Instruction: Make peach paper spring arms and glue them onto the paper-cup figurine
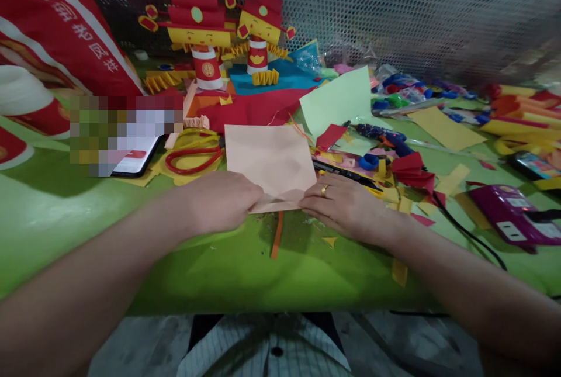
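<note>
A pale pink sheet of paper (269, 161) lies in front of me, with a narrow strip folded along its near edge. My left hand (228, 199) is closed at the sheet's near left corner, its fingers curled in on the fold. At the near right corner, my right hand (339, 204) has its fingers pressed together on the same fold, a ring on one of them. A thin orange paper strip (277, 235) sticks out from under the near edge. Red-handled scissors (195, 161) rest just beyond my left hand, and a black pen-like tool (348, 173) lies past my right.
Two red-and-yellow paper figures (208, 67) stand at the back. A phone (140, 155) lies on the left near paper cups (33, 102). To the right are a blue glue gun (385, 137), paper scraps and a purple power strip (512, 213) with a black cable.
</note>
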{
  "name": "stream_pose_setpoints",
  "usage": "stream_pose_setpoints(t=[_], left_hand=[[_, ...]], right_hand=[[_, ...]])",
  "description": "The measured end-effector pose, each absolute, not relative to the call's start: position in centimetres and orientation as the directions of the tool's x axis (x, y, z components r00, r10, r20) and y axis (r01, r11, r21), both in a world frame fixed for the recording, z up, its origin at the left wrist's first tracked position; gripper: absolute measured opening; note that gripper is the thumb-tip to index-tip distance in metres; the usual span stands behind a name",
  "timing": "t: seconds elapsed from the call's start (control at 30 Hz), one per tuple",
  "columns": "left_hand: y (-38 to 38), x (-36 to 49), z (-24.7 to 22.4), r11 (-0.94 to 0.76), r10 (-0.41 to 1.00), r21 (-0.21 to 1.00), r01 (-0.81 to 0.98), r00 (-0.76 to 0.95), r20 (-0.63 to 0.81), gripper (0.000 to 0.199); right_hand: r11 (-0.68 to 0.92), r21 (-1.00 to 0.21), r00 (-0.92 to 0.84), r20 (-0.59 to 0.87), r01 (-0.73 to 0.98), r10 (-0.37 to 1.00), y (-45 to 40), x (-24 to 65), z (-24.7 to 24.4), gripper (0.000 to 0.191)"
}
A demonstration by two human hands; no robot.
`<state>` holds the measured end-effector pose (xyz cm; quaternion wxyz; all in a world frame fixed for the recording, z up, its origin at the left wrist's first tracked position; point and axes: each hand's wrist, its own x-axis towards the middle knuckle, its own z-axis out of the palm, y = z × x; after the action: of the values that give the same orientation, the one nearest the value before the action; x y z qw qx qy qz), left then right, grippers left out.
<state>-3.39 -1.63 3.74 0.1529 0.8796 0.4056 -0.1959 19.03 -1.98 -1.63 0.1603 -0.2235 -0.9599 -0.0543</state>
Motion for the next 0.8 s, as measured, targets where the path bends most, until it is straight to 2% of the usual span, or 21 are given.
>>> stream_pose_setpoints(t=[0.1, 0.27, 0.47, 0.63, 0.8], left_hand=[[-1.8, -3.2, 3.6, -0.604, 0.671, 0.073, 0.794, 0.555, -0.492, 0.020], [-1.8, -3.1, 3.6, -0.595, 0.674, 0.095, 0.798, 0.559, -0.482, 0.017], [-1.7, -3.2, 3.0, -0.618, 0.684, 0.090, 0.781, 0.590, -0.429, 0.019], [-1.6, -3.1, 2.9, -0.636, 0.678, 0.070, 0.768, 0.600, -0.425, 0.017], [-1.5, -3.2, 2.6, -0.640, 0.690, 0.071, 0.765, 0.613, -0.384, 0.020]], right_hand=[[0.893, 0.074, -0.861, 0.309, 0.445, 0.404, -2.1, 19.0, -1.6, 0.020], [0.875, 0.144, -0.871, 0.259, 0.463, 0.418, -2.4, 18.9, -1.7, 0.023], [0.854, 0.085, -0.843, 0.238, 0.513, 0.482, -2.2, 18.6, -2.2, 0.028], [0.848, 0.071, -0.834, 0.243, 0.525, 0.496, -2.0, 18.3, -2.2, 0.023], [0.798, 0.004, -0.788, 0.161, 0.603, 0.595, -2.0, 17.9, -1.7, 0.020]])
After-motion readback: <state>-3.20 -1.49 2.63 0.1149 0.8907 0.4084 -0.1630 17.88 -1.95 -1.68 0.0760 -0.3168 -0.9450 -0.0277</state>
